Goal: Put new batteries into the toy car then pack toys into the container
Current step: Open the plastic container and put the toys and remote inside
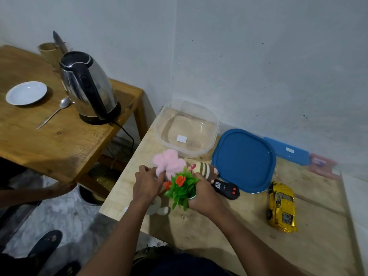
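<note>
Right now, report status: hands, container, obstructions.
Left hand grips pink plush toy, right hand holds artificial plant. Clear container empty, blue lid off beside it. Nothing blocking container.

A steel electric kettle [88, 86] stands on a wooden counter [49, 140]. Left of the kettle lies a white plate [26, 93], with a spoon [53, 113] between them. Behind the kettle stands a wooden cup [48, 51]. The kettle's black cord [127, 132] drops off the counter's right edge.
</note>
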Tool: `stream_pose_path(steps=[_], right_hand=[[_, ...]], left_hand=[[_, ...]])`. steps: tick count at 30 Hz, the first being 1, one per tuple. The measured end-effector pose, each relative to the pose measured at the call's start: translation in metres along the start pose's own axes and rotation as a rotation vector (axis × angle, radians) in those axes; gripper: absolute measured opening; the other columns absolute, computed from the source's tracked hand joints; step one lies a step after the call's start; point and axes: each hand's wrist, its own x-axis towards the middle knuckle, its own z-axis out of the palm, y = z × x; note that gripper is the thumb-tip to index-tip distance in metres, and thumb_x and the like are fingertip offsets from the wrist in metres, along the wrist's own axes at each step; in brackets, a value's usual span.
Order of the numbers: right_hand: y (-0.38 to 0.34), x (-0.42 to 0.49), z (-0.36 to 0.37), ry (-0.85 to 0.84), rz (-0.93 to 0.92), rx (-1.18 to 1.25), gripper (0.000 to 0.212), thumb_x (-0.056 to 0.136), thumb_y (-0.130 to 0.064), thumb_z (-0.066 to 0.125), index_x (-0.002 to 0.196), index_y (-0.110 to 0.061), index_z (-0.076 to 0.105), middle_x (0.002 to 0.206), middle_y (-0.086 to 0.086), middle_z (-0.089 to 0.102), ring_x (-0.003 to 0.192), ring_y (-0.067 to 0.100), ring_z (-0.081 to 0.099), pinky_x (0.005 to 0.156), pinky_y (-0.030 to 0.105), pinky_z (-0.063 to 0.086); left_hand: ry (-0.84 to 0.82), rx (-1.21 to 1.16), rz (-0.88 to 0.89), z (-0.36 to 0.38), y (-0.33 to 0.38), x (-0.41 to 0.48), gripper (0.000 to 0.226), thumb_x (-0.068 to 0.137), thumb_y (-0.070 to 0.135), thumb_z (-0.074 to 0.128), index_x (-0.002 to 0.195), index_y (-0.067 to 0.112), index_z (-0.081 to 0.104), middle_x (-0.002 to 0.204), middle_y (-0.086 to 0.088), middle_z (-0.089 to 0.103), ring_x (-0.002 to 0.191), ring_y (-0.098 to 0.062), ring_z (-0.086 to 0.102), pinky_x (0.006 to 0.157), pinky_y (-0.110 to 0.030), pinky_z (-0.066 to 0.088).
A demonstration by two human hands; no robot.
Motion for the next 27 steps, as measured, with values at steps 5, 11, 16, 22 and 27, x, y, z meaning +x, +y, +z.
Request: stream_pose_path(steps=[5,11,16,22,27], right_hand=[[0.002,0.014,-0.007,0.125,-0.033,-0.135,0.067,0.066,-0.056,0.075,0.126,-0.028,0.059,0.140,-0.004,0.049,0.148,0.031,0.008,0.120,0.041,-0.001],[0.001,0.027,-0.026,0.183,0.008,-0.166,0.064,0.066,-0.057,0.074,0.114,-0.019,0.060,0.118,-0.002,0.051,0.123,0.017,0.041,0.117,0.031,-0.011],[0.014,0.049,-0.027,-0.094,0.131,-0.086,0.068,0.058,-0.065,0.075,0.111,-0.023,0.066,0.130,-0.006,0.044,0.116,0.014,0.050,0.102,0.039,0.047],[-0.009,0.043,-0.041,-0.366,0.229,-0.108,0.043,0.062,-0.048,0.072,0.100,-0.030,0.067,0.103,-0.007,0.063,0.087,0.018,0.062,0.075,0.037,0.056],[-0.018,0.041,-0.040,-0.504,0.308,-0.262,0.061,0.059,-0.055,0.073,0.103,-0.014,0.065,0.114,0.004,0.057,0.087,0.023,0.064,0.060,0.031,0.051]], left_hand=[[0.006,-0.013,0.019,0.003,-0.004,0.001,0.040,0.097,0.051,0.049,0.114,0.020,0.066,0.108,-0.005,0.040,0.104,-0.027,0.044,0.071,-0.035,0.039],[0.002,-0.021,0.024,0.005,-0.007,0.004,0.041,0.096,0.054,0.047,0.115,0.023,0.066,0.108,-0.004,0.040,0.101,-0.023,0.044,0.072,-0.034,0.042],[-0.010,-0.023,0.048,0.005,-0.010,0.005,0.039,0.097,0.054,0.045,0.113,0.025,0.065,0.105,-0.003,0.041,0.100,-0.020,0.043,0.071,-0.032,0.041],[-0.015,-0.022,0.053,0.007,-0.013,0.009,0.033,0.098,0.050,0.046,0.109,0.024,0.064,0.104,-0.004,0.043,0.102,-0.025,0.045,0.076,-0.037,0.044],[-0.015,-0.032,0.074,0.010,-0.015,0.012,0.029,0.098,0.046,0.047,0.105,0.023,0.064,0.099,-0.004,0.044,0.097,-0.025,0.047,0.072,-0.035,0.042]])
